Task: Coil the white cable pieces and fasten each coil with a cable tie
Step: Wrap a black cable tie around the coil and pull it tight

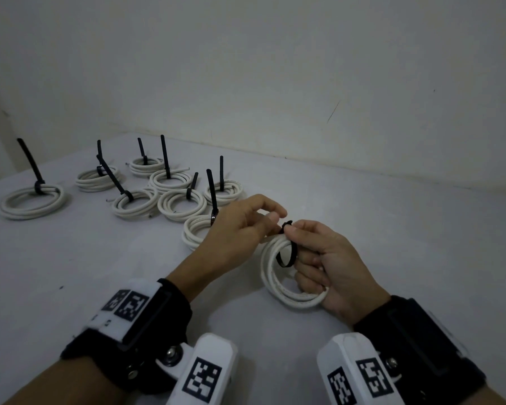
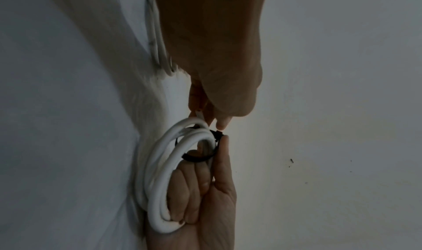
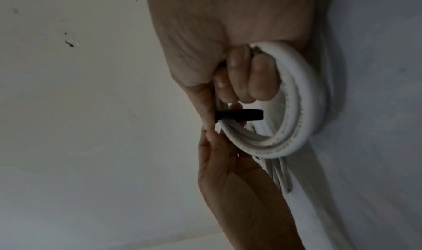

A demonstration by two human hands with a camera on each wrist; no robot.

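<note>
The white cable in my grip looks like smooth, slightly glossy plastic; the black tie is matt; the tabletop is dull.

Bare recording bench, not a lived-in room: plain white tabletop fills the lower frame, blank scuffed white wall above. Upper left, a batch of white cable coils bound with black ties.
</note>
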